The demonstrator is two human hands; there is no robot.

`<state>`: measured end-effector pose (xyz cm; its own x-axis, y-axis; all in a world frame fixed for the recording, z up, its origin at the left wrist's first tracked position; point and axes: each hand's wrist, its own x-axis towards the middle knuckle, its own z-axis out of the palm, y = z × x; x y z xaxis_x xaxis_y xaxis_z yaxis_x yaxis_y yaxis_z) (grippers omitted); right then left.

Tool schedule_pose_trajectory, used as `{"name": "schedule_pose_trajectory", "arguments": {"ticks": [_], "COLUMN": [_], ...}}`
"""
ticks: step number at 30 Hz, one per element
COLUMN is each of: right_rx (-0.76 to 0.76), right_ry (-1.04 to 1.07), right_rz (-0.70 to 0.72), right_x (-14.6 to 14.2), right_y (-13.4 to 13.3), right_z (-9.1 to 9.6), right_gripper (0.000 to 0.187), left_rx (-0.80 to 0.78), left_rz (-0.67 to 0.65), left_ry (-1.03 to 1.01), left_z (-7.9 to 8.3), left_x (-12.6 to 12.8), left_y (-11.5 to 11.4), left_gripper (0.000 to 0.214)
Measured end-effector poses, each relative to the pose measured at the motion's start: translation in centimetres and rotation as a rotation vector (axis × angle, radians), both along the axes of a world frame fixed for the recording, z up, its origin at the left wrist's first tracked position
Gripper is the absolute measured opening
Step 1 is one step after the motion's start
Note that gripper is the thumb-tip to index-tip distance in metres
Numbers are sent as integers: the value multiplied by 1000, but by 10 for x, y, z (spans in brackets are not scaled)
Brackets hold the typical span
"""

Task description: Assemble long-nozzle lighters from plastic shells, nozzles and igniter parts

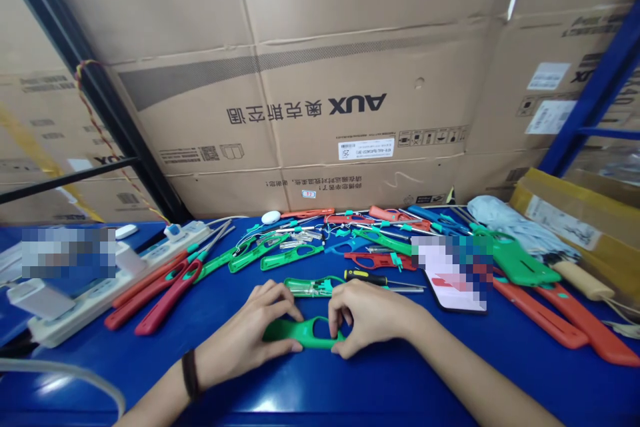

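Observation:
On the blue table lies a green plastic lighter casing (303, 335) with an oval opening, held from both ends. My left hand (250, 327) grips its wide left end between thumb and fingers. At the right end, beside the opening, my right hand (367, 313) pinches it, and its fingertips partly hide that end. Just behind sits an opened green lighter half (307, 287) with clear inner parts and a metal rod pointing right. A yellow-and-black screwdriver (367, 277) lies across the back of it.
Several loose lighter shells, including a red one (380, 260), lie behind my hands. Whole red lighters (167, 300) and a white power strip (100, 290) are left. A phone (455, 280), more long lighters (540, 313) and a yellow-taped carton (575, 233) stand right. A large cardboard box (310, 167) rises behind.

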<state>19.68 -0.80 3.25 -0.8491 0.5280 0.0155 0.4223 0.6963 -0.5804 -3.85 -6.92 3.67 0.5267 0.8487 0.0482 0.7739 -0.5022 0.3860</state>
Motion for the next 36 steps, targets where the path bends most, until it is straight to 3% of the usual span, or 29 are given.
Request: {"name": "schedule_pose_trajectory", "arguments": {"ticks": [10,15,16,19,21,26,32,36], "right_rx": [39,-14,-20,109,130,254,352,396], "right_ry": [-48,-19,-5,-5,-50,-51,-98,-123], "right_rz": [-37,9,0,-238,-307,-340,-338,-325], "right_x": [-3,6,12,34,47,52,36,28], "right_y": [-11,-18,-17,-2,12,33,45,63], "right_z": [2,6,8,14,15,12,7,2], "right_gripper": [17,26,25,11,11,15,12,18], "left_rx": [-118,-159,-168,-178,-186,-234,-284,-133], "left_rz": [48,53,56,74,101,108,67,-7], "left_ry": [-105,-222,-239,-270,-268,-248,-134,-108], "left_z": [-7,-13,-14,-15,-15,-14,-3,-1], "left_x": [5,5,5,3,2,3,5,7], "left_y": [-5,-14,-16,-19,-19,-16,-13,-9], "left_gripper": [23,22,21,14,17,32,22,26]}}
